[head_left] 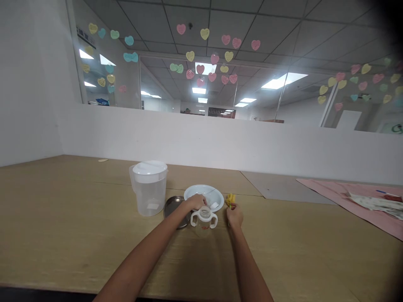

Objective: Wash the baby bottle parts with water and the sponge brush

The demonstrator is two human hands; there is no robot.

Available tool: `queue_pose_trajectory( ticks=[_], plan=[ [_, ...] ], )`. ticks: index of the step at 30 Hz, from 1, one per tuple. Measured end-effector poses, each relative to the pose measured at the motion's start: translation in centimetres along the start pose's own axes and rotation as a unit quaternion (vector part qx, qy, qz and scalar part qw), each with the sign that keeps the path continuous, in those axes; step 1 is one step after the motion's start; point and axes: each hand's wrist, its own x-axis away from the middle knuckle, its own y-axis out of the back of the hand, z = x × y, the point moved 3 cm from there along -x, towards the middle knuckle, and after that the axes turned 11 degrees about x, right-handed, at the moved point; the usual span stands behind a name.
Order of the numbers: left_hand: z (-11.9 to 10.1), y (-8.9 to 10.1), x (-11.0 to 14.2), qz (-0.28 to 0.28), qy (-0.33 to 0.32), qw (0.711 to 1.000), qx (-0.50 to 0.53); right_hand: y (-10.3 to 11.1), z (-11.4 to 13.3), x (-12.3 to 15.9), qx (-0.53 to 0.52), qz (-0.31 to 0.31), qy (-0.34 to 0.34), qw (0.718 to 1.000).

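Note:
My left hand (197,201) reaches over the near rim of a white bowl (189,191), its fingers curled down and partly hidden; I cannot make out what they hold. Small whitish pieces lie in the bowl. Just in front stands a clear baby bottle (203,229), upright and without a cap, with a white ring and two white side handles. To the right of the bowl, my right hand (235,214) is closed around a small yellow object (231,199) with a lumpy top, its exact kind unclear. A round metal tray (171,205) sits under my left wrist.
A translucent pitcher (150,191) with a white lid stands left of the tray. At the far right, a pink cloth (333,195) carries a patterned fabric and a blue pen (381,191). A grey sheet (283,188) lies along the white wall (201,140) behind.

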Motion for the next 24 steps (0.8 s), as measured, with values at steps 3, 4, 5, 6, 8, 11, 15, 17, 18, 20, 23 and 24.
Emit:
queue_pose_trajectory(
  ticks=[3, 4, 5, 6, 8, 11, 15, 17, 18, 20, 23, 24],
  plan=[
    [-0.6, 0.0, -0.1, -0.009, -0.01, 1.0, -0.019, 0.2, 0.2, 0.1, 0.001, 0.009, -0.002, 1.0],
    [-0.8, 0.0, -0.1, -0.016, -0.014, 1.0, -0.022, 0.3, 0.3, 0.1, 0.002, 0.013, -0.003, 1.0],
    [-1.0, -0.1, -0.2, -0.02, -0.02, 0.999, -0.024, 0.4, 0.3, 0.2, 0.003, 0.017, -0.005, 1.0],
    [-1.1, -0.2, -0.3, -0.021, -0.028, 0.999, -0.023, 0.4, 0.4, 0.2, 0.005, 0.022, -0.008, 1.0],
    [-1.2, -0.4, -0.5, -0.014, -0.046, 0.999, -0.016, 0.6, 0.6, 0.3, 0.009, 0.032, -0.013, 0.999],
    [-1.0, -0.7, -0.8, 0.0, -0.064, 0.998, -0.001, 0.8, 0.8, 0.4, 0.013, 0.048, -0.018, 0.999],
    [-0.7, -0.4, -0.5, -0.019, -0.065, 0.998, 0.011, 0.9, 0.9, 0.4, 0.016, 0.066, -0.026, 0.997],
    [-0.6, 0.0, -0.1, -0.035, -0.068, 0.997, 0.015, 0.9, 1.0, 0.4, 0.014, 0.07, -0.03, 0.997],
    [-0.6, 0.2, 0.1, -0.037, -0.071, 0.997, 0.017, 0.9, 1.0, 0.4, 0.013, 0.07, -0.031, 0.997],
    [-0.7, 0.3, 0.4, -0.028, -0.077, 0.996, 0.021, 0.9, 1.0, 0.4, 0.011, 0.071, -0.034, 0.997],
    [-0.9, 0.0, 0.6, -0.006, -0.089, 0.996, 0.027, 0.9, 1.0, 0.5, 0.01, 0.072, -0.036, 0.997],
    [-1.0, -0.1, 0.7, -0.004, -0.092, 0.995, 0.028, 0.9, 1.0, 0.5, 0.01, 0.073, -0.036, 0.997]
  ],
)
